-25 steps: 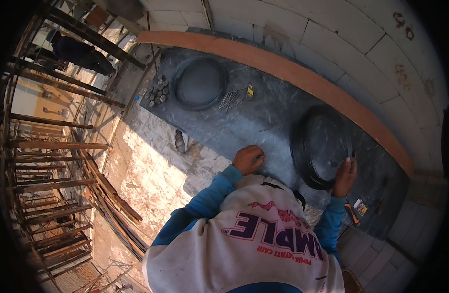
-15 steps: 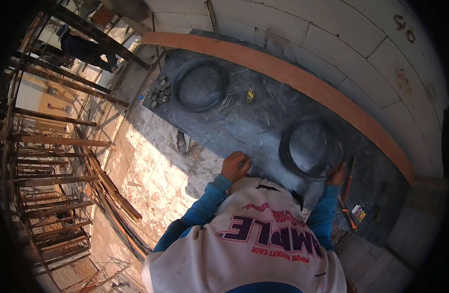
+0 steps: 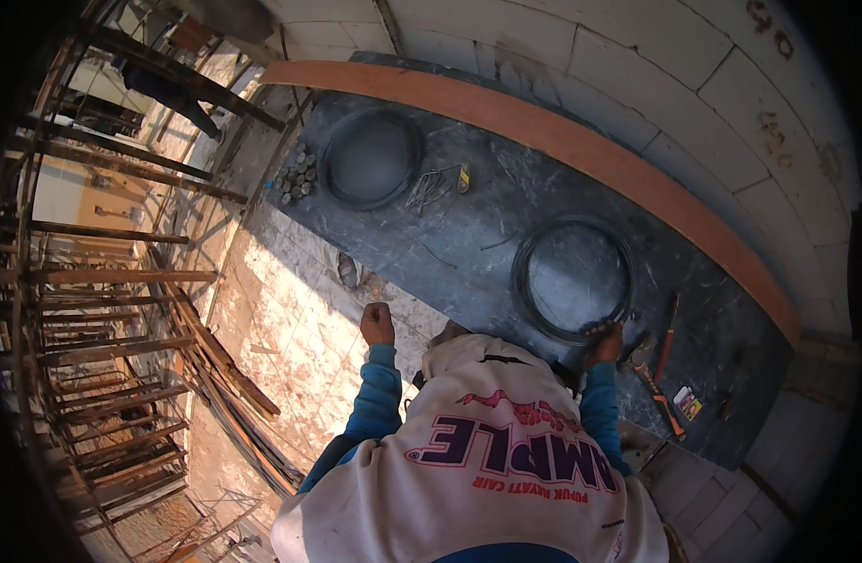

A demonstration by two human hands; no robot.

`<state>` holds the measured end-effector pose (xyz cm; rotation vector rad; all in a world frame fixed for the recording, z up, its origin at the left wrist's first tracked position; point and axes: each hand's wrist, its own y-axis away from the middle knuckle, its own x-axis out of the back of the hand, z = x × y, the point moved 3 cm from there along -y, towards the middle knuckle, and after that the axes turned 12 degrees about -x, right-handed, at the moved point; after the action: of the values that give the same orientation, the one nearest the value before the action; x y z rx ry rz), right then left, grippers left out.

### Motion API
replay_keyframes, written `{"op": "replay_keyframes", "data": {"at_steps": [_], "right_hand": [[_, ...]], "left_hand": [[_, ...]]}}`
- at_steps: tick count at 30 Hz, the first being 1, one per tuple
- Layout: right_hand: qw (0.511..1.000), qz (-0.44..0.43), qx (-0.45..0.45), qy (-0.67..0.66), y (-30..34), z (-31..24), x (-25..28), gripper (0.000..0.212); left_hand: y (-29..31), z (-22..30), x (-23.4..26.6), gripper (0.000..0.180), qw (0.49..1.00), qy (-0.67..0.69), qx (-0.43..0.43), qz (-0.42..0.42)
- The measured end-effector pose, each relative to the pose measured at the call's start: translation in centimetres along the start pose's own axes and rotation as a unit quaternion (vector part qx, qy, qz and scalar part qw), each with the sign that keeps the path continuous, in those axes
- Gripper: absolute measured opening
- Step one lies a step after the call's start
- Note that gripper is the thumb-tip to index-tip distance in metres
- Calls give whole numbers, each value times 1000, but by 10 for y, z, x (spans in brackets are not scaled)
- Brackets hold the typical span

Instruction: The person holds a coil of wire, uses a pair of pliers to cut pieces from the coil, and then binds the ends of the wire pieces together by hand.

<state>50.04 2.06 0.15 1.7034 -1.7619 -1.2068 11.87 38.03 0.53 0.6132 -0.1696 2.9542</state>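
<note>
My right hand (image 3: 604,342) has its fingers closed on the near right rim of a coil of dark wire (image 3: 523,293), which lies on a dark grey board (image 3: 487,281). Off the board's near edge, over the pale floor, my left hand (image 3: 378,325) is closed in a fist. Whatever it holds, if anything, is hidden. Right of my right hand lie a hammer (image 3: 656,394) and an orange-handled tool (image 3: 669,340). A short bent piece of wire (image 3: 438,256) rests left of the coil.
Toward the far left are a second wire coil (image 3: 417,159), several round grey pieces (image 3: 296,176), thin wire pieces (image 3: 429,190) and a yellow tape measure (image 3: 464,178). An orange-brown plank (image 3: 534,122) runs along the block wall (image 3: 656,75). Wooden scaffolding (image 3: 121,276) stands left; another person (image 3: 173,98) is beyond.
My left hand has moved left and toward me, off the board's edge. The coil looks more gathered, and my right hand's fingers now show on its rim.
</note>
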Motion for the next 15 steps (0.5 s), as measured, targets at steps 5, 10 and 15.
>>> {"op": "replay_keyframes", "data": {"at_steps": [5,10,15], "right_hand": [[1000,9,3,27,3,-7,-1,38],[995,35,23,86,-2,-6,6,41],[985,47,72,152,4,-10,7,44]], "left_hand": [[-14,3,21,14,998,22,9,54],[-25,3,9,17,1000,10,1,29],[-34,0,-18,23,988,-116,-18,-105]]}}
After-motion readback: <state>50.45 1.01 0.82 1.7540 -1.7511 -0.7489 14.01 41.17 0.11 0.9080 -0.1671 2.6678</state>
